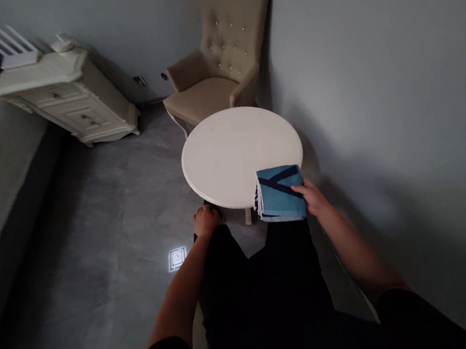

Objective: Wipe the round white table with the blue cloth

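My right hand (314, 198) grips the right edge of a folded towel (280, 194), with the thumb on top and the other fingers underneath. The towel is blue with dark navy stripes, and its layered white edges show on the left side. It is held over the near right rim of a round white table (230, 152), just above my right knee. Whether it touches the tabletop I cannot tell. My left hand (207, 220) rests on my left knee with nothing visible in it; its fingers bend over the knee and their tips are hidden.
A beige tufted armchair (204, 97) stands behind the table. At the left are a white cabinet (99, 94) with a white router (21, 57) on it, and part of a bed (6, 154). A grey wall (395, 96) runs close along the right. A bright square drain cover (177, 258) lies in the floor.
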Motion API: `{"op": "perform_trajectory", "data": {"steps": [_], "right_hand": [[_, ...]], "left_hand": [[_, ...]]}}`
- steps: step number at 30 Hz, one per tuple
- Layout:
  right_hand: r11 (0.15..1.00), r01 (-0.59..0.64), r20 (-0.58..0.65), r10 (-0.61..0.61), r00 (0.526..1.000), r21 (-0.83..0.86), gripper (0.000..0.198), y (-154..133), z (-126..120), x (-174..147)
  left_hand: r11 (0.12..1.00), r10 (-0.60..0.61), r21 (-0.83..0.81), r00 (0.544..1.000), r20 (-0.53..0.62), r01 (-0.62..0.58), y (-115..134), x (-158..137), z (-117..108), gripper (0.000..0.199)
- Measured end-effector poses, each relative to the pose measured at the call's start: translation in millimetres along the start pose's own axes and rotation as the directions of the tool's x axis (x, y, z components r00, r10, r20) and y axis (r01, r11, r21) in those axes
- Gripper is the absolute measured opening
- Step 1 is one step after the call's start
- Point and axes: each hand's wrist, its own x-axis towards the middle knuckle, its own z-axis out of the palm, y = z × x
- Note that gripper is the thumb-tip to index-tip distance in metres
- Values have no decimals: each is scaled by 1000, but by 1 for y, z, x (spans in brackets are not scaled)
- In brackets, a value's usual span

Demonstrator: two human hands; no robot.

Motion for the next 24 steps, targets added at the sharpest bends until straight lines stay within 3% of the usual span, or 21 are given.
{"op": "perform_trajectory", "data": {"steps": [4, 7, 11, 16, 19, 21, 22, 24], "right_hand": [[974, 192, 42, -188, 981, -123, 64, -46, -10, 22], [962, 235, 23, -234, 972, -142, 63, -85, -16, 35], [952, 288, 27, -287, 958, -107, 60, -122, -18, 29], [951, 294, 63, -289, 955, -95, 62, -130, -23, 41], [928, 238, 17, -243, 970, -286, 77, -116, -30, 76], [811, 220, -82, -312, 946, -543, 83, -101, -30, 98], [707, 215, -103, -378, 920, -674, 82, -93, -27, 106], [451, 221, -24, -478, 878, -865, 76, -76, -15, 114]], "left_hand": [[1000, 4, 9, 1000, 21, -4, 3, -1, -3, 38], [1000, 8, 7, 1000, 29, -8, 3, -3, -5, 39], [1000, -4, -10, 1000, 13, 4, -4, -2, -5, 38], [1000, -19, -17, 999, 32, 20, -11, 9, -2, 37], [1000, -30, -9, 998, 47, 30, -12, 14, -2, 37], [999, -32, -9, 998, 48, 33, -12, 16, -3, 37], [999, -34, -11, 998, 50, 35, -13, 17, -3, 38], [999, -47, -18, 997, 56, 48, -14, 19, -4, 40]]}}
